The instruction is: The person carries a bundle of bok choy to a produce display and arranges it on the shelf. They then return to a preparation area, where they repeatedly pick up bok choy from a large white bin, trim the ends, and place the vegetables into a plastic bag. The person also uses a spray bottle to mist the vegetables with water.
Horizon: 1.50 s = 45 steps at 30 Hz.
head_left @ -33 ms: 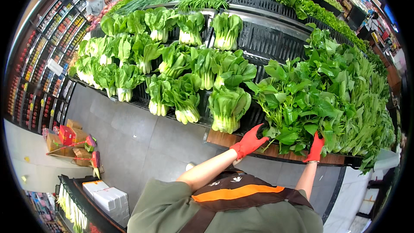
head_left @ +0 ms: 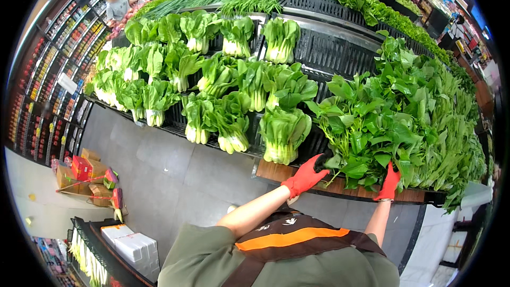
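Left hand (head_left: pixel 307 175): thumb and fingers parted in a C at the leafy greens (head_left: pixel 366 122), closed on nothing visible. Right hand (head_left: pixel 389 182): fingers hidden among leaves, grip indeterminable. The greens lie heaped above the wooden ledge (head_left: pixel 276 172), right of the bok choy (head_left: pixel 285 134); a partial grip on tangled stems could tear leaves or spill loose ones over the edge.

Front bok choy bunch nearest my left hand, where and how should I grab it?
Probably take the bok choy bunch by its pale stalks, left hand coming from the front edge: they sit gathered toward you, while the leaves fan out behind.
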Tool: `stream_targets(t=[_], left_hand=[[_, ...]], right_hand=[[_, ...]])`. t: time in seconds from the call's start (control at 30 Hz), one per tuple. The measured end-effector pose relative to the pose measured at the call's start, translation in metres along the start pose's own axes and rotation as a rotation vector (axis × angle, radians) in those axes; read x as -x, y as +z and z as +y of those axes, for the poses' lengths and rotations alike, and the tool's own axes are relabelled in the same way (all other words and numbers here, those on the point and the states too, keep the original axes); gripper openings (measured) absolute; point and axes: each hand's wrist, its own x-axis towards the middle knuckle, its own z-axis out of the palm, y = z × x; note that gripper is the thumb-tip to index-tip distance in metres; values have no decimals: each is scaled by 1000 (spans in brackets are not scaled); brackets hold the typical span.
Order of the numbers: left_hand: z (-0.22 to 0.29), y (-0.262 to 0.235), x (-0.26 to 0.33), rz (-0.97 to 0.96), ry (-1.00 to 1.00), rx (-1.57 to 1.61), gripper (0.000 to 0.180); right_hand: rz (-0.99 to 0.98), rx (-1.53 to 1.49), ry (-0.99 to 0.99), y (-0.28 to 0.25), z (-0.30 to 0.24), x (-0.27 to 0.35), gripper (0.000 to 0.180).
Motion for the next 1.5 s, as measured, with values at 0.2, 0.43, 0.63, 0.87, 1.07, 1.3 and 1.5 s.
stream_targets(t=[0.2, 0.43, 0.63, 0.87, 1.07, 1.3, 1.5], left_hand=[[34, -119, 152, -37, -79, 84, 49], [-10, -286, 431, 557, -446, 4, 24], [-6, -399, 545, 1177, -353, 125, 35], [13, -606, 568, 1579, -56, 113, 31], [-147, -748, 723, 1327, -807, -426, 33], [-217, -548, 858, 2188, -1333, 1274, 35], [-248, -634, 853, 2032, -1276, 1411, 38]], right_hand=[[457, 277, 135, 32, -39, 96, 92], [-36, -295, -2, 214, -136, 295, 81], [-419, -521, -27, 359, -280, 463, 63], [-1171, -690, 79, 494, -442, 595, 62], [-1916, -985, 88, 604, -612, 732, 72], [-2464, -1194, -439, 634, -847, 888, 70], [-2611, -1579, -383, 710, -958, 992, 46]])
